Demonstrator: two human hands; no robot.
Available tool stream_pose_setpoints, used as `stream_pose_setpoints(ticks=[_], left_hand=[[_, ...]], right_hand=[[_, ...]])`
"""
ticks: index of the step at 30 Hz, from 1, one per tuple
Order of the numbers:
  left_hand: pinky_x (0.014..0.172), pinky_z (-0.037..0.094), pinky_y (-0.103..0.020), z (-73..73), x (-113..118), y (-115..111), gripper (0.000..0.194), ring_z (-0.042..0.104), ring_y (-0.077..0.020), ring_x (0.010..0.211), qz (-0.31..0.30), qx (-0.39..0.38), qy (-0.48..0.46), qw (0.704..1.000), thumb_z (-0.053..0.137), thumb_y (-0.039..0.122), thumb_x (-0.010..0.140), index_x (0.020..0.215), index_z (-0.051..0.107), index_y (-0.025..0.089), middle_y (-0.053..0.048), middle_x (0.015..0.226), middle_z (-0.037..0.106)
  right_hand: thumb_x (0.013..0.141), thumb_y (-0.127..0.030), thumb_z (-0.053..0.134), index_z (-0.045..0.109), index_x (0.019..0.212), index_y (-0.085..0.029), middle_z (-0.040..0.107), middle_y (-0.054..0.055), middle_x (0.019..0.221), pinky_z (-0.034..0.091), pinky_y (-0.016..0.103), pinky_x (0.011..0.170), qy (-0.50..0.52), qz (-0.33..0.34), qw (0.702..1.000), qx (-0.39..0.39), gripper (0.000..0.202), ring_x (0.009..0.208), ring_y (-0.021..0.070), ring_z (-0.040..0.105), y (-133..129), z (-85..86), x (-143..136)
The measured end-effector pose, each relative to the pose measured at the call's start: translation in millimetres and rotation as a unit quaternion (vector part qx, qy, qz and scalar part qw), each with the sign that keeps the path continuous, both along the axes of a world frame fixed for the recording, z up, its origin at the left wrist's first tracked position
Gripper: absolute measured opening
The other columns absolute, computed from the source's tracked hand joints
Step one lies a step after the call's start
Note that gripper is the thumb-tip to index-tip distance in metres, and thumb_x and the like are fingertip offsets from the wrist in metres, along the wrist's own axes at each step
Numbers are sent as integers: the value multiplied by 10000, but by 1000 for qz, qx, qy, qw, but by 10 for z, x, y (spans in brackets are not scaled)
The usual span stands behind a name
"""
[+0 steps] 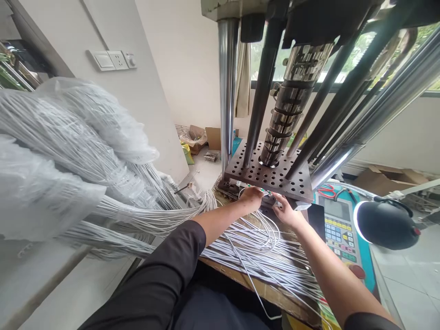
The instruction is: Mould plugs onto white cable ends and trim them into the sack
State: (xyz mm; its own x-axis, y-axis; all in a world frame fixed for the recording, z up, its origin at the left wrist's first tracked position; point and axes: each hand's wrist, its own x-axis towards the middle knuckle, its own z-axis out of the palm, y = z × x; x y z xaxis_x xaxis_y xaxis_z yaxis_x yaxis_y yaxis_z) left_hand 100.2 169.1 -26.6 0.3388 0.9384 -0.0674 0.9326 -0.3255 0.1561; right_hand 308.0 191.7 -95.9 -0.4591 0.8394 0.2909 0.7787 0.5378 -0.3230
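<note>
Under the drilled metal plate [270,176] of an upright press, both my hands reach toward a dark metal mould [268,206]. My left hand [252,200] is closed at the mould's left side, its fingertips on something small that I cannot make out. Small green and white bits show just beyond those fingers. Opposite it, my right hand [286,211] touches the right side of the mould, thumb and forefinger apart. Thin white cables [254,250] lie in a spread below my hands, and one loop rises near my left wrist.
Thick bundles of wrapped cable [82,133] hang at the left. On the right are a control panel [338,236], red-handled pliers [326,191] and a round black lamp [387,224]. The press's steel column [228,91] stands behind my left hand. Cardboard boxes [388,183] sit farther back.
</note>
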Motion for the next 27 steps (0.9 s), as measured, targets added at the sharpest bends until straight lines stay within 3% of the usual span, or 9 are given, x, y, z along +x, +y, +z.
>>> stream_pose_setpoints(ticks=[7,13,16,22,27], left_hand=[[921,550,-370,-9,-5,11,235,702,-270,1014,3,6,-8,1000,575,88,903,1043,763,111,-152,1070,750],[943,540,-365,-33,-205,-22,309,702,-235,997,21,49,-39,998,454,185,1017,1119,742,138,-134,1052,754],[949,536,-387,-86,-200,0,283,698,-258,1019,24,60,-43,997,490,224,1014,1083,750,135,-143,1052,751],[1022,494,-408,-218,-149,96,241,684,-261,1064,27,64,-42,997,588,114,929,1131,719,115,-159,1112,734],[1070,463,-415,-230,-179,88,300,648,-268,1162,13,71,-47,996,599,46,881,1155,703,111,-165,1190,713]], right_hand=[[863,-250,493,574,1460,-259,591,133,1432,473,486,1099,-68,-64,995,-34,603,1163,291,658,-158,164,-117],[805,-178,496,543,1482,-271,639,90,1374,422,479,1157,-54,-22,998,-13,685,1260,280,602,-118,300,-195],[732,-131,520,554,1486,-221,652,117,1355,448,435,1135,-58,20,998,-18,760,1268,288,595,-100,376,-323],[756,-135,528,590,1452,-103,650,206,1336,471,482,1078,-74,25,997,-27,699,1240,366,590,-162,462,-499],[769,-132,545,593,1456,-131,586,210,1441,448,550,1085,-79,-4,997,-24,688,1301,414,538,-226,487,-551]])
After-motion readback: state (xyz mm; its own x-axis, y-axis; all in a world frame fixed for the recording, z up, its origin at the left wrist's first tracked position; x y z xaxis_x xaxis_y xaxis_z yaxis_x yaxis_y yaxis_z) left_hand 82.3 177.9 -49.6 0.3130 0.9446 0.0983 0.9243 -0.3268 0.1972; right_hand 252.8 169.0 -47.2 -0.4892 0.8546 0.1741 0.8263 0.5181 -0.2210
